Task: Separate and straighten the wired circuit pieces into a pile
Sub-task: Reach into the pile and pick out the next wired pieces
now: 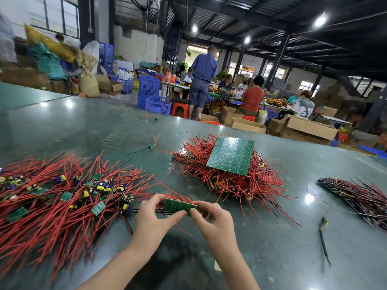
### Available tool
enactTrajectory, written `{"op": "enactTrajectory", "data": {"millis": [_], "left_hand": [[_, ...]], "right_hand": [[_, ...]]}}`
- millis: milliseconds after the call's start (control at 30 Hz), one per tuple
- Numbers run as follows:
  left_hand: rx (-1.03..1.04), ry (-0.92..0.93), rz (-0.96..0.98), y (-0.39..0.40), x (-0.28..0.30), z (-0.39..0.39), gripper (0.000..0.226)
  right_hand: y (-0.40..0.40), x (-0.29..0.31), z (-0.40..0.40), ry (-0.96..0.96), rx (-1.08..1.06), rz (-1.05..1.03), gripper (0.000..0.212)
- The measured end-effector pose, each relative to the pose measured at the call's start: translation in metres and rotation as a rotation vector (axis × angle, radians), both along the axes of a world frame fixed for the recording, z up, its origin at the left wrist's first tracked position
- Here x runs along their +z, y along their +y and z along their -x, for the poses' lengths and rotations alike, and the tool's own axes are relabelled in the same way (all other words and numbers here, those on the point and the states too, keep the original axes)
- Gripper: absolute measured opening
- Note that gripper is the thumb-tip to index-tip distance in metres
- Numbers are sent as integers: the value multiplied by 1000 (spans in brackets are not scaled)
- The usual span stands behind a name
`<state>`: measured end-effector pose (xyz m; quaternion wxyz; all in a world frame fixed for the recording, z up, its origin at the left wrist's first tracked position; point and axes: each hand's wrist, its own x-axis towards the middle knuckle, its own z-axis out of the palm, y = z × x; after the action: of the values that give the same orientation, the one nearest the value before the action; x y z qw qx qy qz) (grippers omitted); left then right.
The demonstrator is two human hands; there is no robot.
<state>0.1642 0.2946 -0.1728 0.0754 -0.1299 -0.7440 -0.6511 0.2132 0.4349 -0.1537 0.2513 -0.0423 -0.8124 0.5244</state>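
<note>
L hand (154, 214) & R hand (211, 216) pinching ends of small green rectangular circuit strip (179, 206) w/ curled fingers, above glossy green worktop (272, 237), strip lying left-right, red wires trailing away.

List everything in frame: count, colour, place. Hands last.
table: one, dark green, fills foreground
loose pile: one, red wires with small green boards, table left
stacked pile: one, red wires, table centre
large panel: one, green, atop stacked pile
dark bundle: one, dark red and black, table right
board strip: one, green with red wires, held between hands
blue crates: several, beyond table
people: several, at far benches
left hand: pinches strip's left end
right hand: pinches strip's right end
</note>
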Motion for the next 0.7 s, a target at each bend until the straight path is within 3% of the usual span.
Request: {"op": "enactTrajectory", "data": {"millis": [167, 567, 700], "left_hand": [[9, 16, -69, 0, 2, 1, 26], [-58, 13, -124, 1, 4, 0, 26], [-103, -17, -162, 0, 6, 0, 23]], "right_hand": [[-2, 4, 2, -58, 86, 168, 22], [0, 2, -3, 67, 10, -113, 30], [-2, 1, -1, 52, 39, -48, 28]]}}
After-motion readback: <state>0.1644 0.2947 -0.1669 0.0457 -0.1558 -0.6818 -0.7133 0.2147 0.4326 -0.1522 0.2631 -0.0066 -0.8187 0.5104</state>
